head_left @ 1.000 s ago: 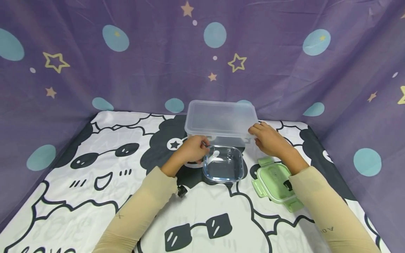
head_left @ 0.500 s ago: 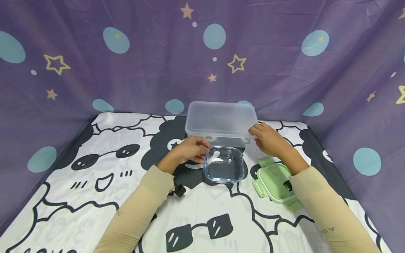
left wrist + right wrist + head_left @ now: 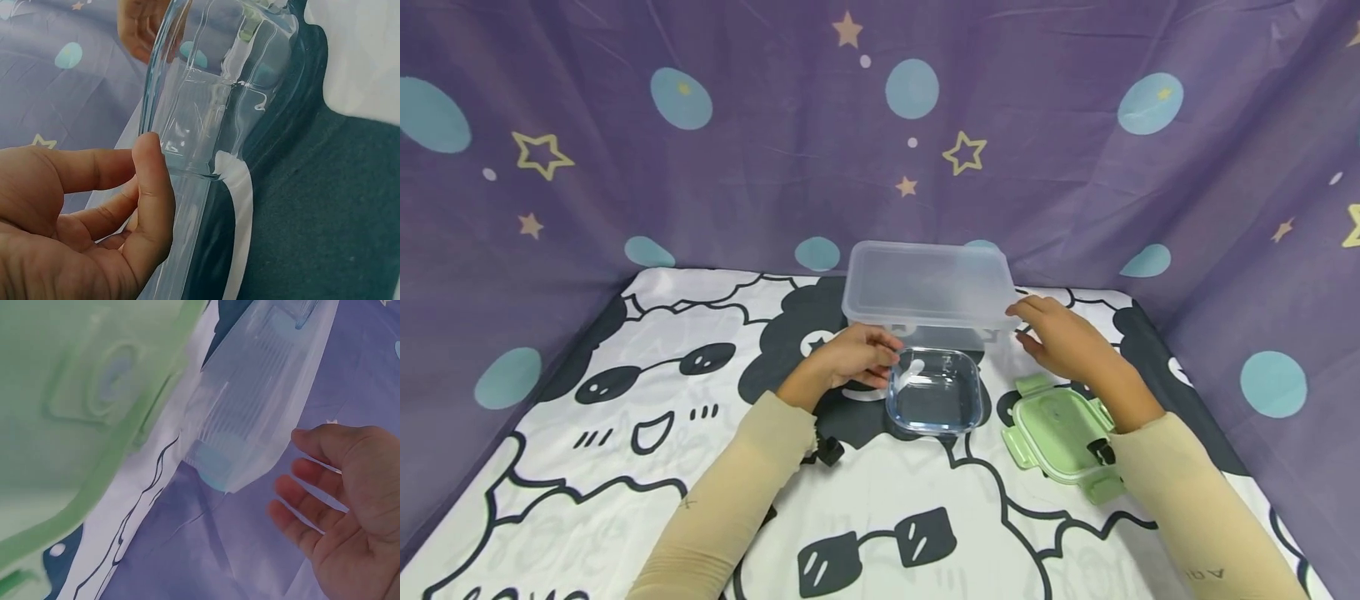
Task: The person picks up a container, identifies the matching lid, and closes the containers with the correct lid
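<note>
- We see the left hand (image 3: 857,357) at the left rim of the glass container (image 3: 934,404), fingers bent and thumb and index tips together; we cannot tell whether they pinch the glass.
- We find the right hand (image 3: 1060,333) released, loosely bent fingers just beside the right end of the translucent plastic box (image 3: 928,285).
- The container sits in front of that box, left of the green lid (image 3: 1060,429).

A purple fabric backdrop (image 3: 775,167), printed with teal ovals (image 3: 912,88), solid peach stars (image 3: 847,30) and yellow outlined stars (image 3: 965,153), hangs along the far, left and right edges of the table. A white cloth with black cartoon drawings (image 3: 880,483) covers the tabletop. Soft light leaves shadowed folds near the far right corner.
</note>
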Demonstrator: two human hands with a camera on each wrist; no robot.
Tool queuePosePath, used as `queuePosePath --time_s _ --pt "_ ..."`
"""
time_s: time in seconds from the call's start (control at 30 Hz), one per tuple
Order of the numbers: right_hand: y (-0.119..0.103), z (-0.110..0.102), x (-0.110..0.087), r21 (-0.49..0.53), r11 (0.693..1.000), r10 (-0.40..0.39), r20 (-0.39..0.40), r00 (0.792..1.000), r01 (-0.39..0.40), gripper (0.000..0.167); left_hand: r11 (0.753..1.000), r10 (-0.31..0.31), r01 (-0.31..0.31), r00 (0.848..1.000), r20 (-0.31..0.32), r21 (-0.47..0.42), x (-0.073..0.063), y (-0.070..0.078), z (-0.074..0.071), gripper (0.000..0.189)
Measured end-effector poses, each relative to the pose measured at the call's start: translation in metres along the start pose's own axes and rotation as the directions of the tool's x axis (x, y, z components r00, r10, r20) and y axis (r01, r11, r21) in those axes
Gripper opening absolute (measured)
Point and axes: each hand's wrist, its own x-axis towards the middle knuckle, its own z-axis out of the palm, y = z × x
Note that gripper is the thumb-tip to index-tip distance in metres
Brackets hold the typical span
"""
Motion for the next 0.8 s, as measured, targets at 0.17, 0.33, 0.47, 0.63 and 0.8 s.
queuePosePath --time_s 0.17,0.33,0.47,0.63,0.8 --pt "0.005 -0.002 -0.02 -0.022 1.0 0.014 0.013 1.0 -0.014 0.04 1.0 -0.001 0.001 1.0 0.008 -0.009 0.002 -0.001 0.001 0.032" --pt "0.009 -0.001 -0.037 -0.023 0.999 0.044 0.066 0.997 -0.042 0.037 1.0 0.007 -0.007 1.0 0.009 -0.003 -0.001 0.001 0.001 0.03" --pt "0.011 0.004 -0.048 -0.009 0.997 0.074 0.118 0.99 -0.074 0.037 1.0 0.002 -0.002 1.0 0.006 -0.004 -0.002 0.0 0.001 0.03" --pt "0.013 0.011 -0.055 0.025 0.995 0.088 0.188 0.978 -0.094 0.039 1.0 -0.004 0.004 1.0 0.007 -0.004 -0.001 0.0 0.0 0.029" --pt "0.017 0.013 -0.062 0.088 0.987 0.104 0.268 0.958 -0.132 0.041 1.0 -0.002 0.002 1.0 0.011 -0.004 0.001 0.0 0.0 0.028"
